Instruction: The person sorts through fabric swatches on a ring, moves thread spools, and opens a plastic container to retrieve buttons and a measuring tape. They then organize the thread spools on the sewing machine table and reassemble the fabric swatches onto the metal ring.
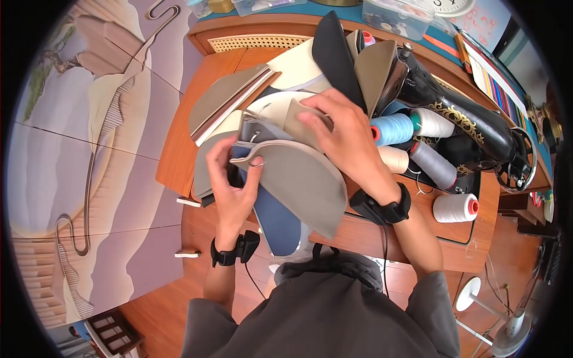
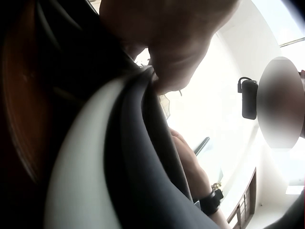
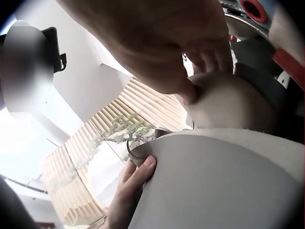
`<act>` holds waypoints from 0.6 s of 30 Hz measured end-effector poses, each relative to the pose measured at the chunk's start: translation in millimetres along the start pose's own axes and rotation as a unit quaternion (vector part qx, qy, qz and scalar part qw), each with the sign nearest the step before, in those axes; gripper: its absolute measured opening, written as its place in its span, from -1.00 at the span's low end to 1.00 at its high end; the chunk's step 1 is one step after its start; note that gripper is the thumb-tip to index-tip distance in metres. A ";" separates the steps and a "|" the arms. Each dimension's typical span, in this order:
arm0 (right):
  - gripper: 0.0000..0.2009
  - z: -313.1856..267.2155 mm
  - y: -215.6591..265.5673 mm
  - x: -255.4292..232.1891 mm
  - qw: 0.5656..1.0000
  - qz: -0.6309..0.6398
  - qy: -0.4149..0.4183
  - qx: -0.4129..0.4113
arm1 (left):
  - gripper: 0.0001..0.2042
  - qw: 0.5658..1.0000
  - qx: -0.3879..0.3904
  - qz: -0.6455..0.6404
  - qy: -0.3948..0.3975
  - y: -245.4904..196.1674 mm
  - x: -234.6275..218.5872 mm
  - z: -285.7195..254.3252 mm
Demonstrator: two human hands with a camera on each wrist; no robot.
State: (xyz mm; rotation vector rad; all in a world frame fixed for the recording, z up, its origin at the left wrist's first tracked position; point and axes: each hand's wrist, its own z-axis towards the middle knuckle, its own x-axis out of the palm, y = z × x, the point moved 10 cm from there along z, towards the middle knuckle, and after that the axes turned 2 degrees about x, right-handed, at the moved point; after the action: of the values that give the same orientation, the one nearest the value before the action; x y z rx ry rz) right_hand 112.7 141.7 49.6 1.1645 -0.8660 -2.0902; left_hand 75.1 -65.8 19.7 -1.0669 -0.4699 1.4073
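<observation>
My left hand point(image 1: 231, 190) pinches the edge of a half-round grey leather-like sheet point(image 1: 304, 182) between thumb and fingers. A thin curved metal piece point(image 3: 131, 150) shows beside the left thumb in the right wrist view. Just beyond, my right hand point(image 1: 349, 140) pinches a taupe sheet point(image 1: 298, 124) with thumb and fingers. Beneath the grey sheet hangs a dark blue piece point(image 1: 276, 224), partly covered. More sheets in cream, grey and brown lie piled under and behind both hands, among them a tall black one point(image 1: 336, 56).
At the right stands a black sewing machine point(image 1: 459, 116) with gold ornament. Several thread spools, one light blue point(image 1: 394, 128), lie before it; a white spool point(image 1: 455, 208) is nearer the edge of the wooden table point(image 1: 173, 161). Clear plastic boxes point(image 1: 397, 18) line the back shelf.
</observation>
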 end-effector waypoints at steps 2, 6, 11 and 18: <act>-0.85 1.8 13.6 -14.4 0.999 0.040 -0.034 -0.003 | -0.51 0.999 -0.009 -0.017 -0.027 3.9 -10.7 1.0; -0.85 -9.3 78.5 -74.5 0.967 0.019 -0.180 -0.177 | -0.50 0.999 -0.016 -0.018 -0.021 4.5 -14.7 5.1; -0.84 -14.6 96.3 -86.3 0.947 0.264 -0.014 -0.185 | -0.50 0.997 -0.036 -0.064 -0.002 7.2 1.1 2.2; -0.75 -9.4 43.3 -0.3 0.913 0.333 0.189 0.144 | -0.61 0.996 0.072 -0.030 0.032 -3.3 10.0 4.6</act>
State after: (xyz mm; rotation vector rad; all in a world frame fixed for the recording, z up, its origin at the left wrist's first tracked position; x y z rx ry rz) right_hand 128.7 112.9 79.3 1.1503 -1.1955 -1.1690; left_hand 74.9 -54.4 21.5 -0.9699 -0.3452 1.3307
